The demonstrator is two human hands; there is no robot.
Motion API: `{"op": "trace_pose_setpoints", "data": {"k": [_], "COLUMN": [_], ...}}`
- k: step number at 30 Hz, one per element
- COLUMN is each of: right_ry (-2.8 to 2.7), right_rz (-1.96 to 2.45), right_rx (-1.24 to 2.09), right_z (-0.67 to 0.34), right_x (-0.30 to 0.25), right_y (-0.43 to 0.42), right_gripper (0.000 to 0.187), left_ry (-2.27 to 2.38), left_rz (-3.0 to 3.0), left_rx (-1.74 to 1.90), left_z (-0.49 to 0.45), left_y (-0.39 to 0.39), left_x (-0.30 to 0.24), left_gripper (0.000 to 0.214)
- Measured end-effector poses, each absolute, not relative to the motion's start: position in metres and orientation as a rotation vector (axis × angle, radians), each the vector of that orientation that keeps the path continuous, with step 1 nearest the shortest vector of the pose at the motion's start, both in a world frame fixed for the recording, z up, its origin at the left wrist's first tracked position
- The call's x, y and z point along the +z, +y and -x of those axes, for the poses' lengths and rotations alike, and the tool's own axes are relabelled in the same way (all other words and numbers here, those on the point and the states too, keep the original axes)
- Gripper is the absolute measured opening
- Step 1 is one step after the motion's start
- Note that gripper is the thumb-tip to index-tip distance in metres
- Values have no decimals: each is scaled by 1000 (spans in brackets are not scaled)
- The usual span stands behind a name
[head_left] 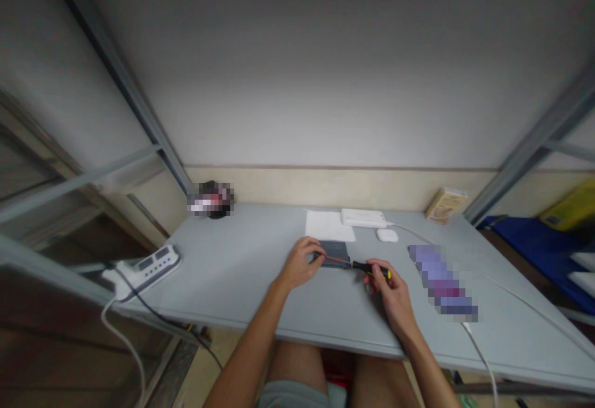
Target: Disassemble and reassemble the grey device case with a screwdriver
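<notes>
With left hand [302, 262], bends fingers close at the near-left end of a dark flat case [335, 250] on the desk [223, 290], near the tip of a screwdriver [359, 265]; can't tell whether pinching anything; with right hand [389, 290], grips that screwdriver; looks partway along, nothing visibly finished, remainder unclear; loses case's left edge behind fingers; finds object [441, 281] farther right pixelated beyond recognition.

No text, brand or number is legible.
</notes>
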State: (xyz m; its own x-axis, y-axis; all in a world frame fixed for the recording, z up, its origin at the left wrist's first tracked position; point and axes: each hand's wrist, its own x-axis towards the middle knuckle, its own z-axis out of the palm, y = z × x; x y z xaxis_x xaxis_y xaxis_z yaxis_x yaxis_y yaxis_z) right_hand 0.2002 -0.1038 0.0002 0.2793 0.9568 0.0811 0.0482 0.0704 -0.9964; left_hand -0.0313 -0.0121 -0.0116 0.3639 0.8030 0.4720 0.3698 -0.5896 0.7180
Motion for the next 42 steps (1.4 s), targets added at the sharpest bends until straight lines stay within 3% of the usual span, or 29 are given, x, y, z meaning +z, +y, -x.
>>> {"op": "trace_pose_setpoints", "data": {"k": [29, 36, 42], "right_ry": [-868, -800, -695], "right_rz": [1437, 1445, 1455], "right_rx": [631, 535, 456], "right_z": [-200, -202, -205], "right_x": [4, -3, -9], "right_y": [-103, -101, -98], "right_gripper": [53, 53, 49], "left_ry": [1427, 1610, 1739], "left_rz": [-1964, -2077, -2224], "left_rx": [1463, 1326, 988], "left_z": [33, 36, 29], "left_y": [11, 34, 58], "left_x": [-37, -27, -17], "left_gripper": [11, 11, 15]}}
